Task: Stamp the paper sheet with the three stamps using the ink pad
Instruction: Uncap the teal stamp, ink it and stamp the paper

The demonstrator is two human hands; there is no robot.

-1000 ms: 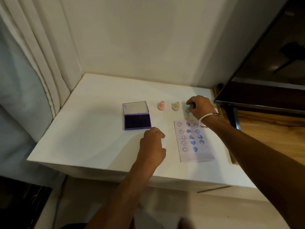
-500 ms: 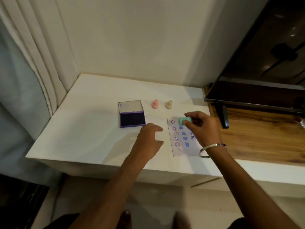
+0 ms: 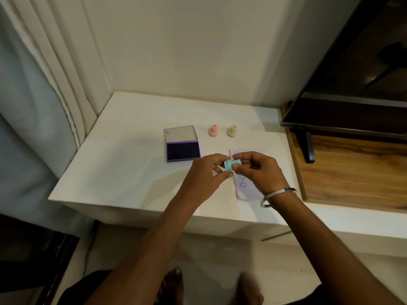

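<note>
A small teal stamp (image 3: 231,165) lies sideways in the air above the table, pinched between both hands. My left hand (image 3: 203,180) grips its left end and my right hand (image 3: 261,172) grips its right end. Under my right hand lies the paper sheet (image 3: 242,186), with blue smiley prints showing along its left side; the rest is hidden. The purple ink pad (image 3: 183,152) sits open to the left, its clear lid (image 3: 180,134) folded back. A pink stamp (image 3: 213,130) and a yellow stamp (image 3: 232,130) stand upright behind the paper.
The white table (image 3: 123,164) ends at a front edge near me and meets a curtain (image 3: 55,84) on the left. A dark TV (image 3: 352,91) on a stand (image 3: 307,148) over a wooden shelf (image 3: 352,172) borders the right.
My right hand lifted the teal stamp from the back row and brought it toward me over the paper. My left hand rose off the table and took hold of the stamp's other end.
</note>
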